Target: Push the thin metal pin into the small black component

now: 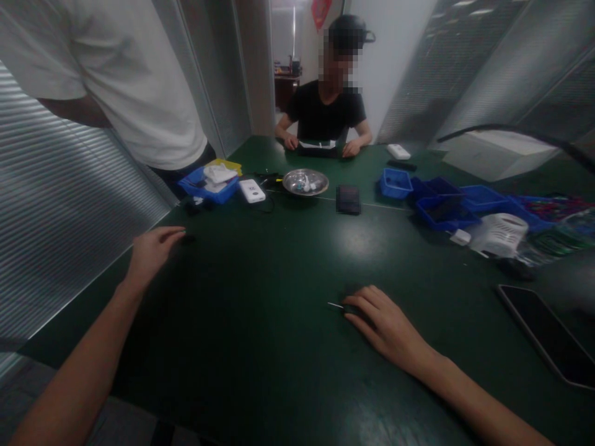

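My left hand [151, 251] hovers over the left side of the green table [260, 279], its thumb and fingertips pinched together. Whatever sits between those fingertips is too small to make out. Lower right of the table's middle, my right hand [388, 325] rests close to the surface with thumb and fingers closed. A thin, pale metal rod [335, 305] sticks out leftward from its fingertips. The fingers hide the rod's other end, so I cannot tell its kind.
Ahead are a metal dish [290, 191] with small white parts, a white power bank [252, 191], a dark wallet-like item [348, 199] and blue trays [396, 183]. A phone [548, 334] lies right. One person [330, 114] sits opposite; another [134, 80] stands left.
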A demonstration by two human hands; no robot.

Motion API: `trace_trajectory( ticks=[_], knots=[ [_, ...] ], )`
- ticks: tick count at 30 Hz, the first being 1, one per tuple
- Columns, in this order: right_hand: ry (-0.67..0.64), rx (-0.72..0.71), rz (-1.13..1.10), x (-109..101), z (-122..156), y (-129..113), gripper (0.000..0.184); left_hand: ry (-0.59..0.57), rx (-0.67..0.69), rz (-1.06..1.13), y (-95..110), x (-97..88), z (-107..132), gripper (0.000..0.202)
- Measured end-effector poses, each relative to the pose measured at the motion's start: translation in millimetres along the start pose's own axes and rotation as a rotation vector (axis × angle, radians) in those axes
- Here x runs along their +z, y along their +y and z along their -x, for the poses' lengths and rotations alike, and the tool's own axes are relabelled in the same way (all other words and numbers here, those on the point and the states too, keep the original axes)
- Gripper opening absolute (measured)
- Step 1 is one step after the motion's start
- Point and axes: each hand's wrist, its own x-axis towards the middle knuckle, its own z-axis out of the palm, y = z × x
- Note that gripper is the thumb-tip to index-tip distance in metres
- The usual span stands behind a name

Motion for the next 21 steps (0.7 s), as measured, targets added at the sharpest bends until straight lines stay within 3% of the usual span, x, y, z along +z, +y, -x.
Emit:
trace_trajectory(
  ticks=[7,17,21],
  knots=[
    [-0.002,0.001,-0.010,-1,0,2,0.023,0.001,0.070,-0.002,-5,14.5,0,0.037],
    [0.017,-0.027,0.023,0,1,5,0.023,-0.068,-0.245,0.176,-10,20.7,1,0.045],
    [-0.015,-0.014,0.021,-3,2,1,0.023,-0.101,-0.266,0.274,-15,22.0,-7,0.044]
  ],
)
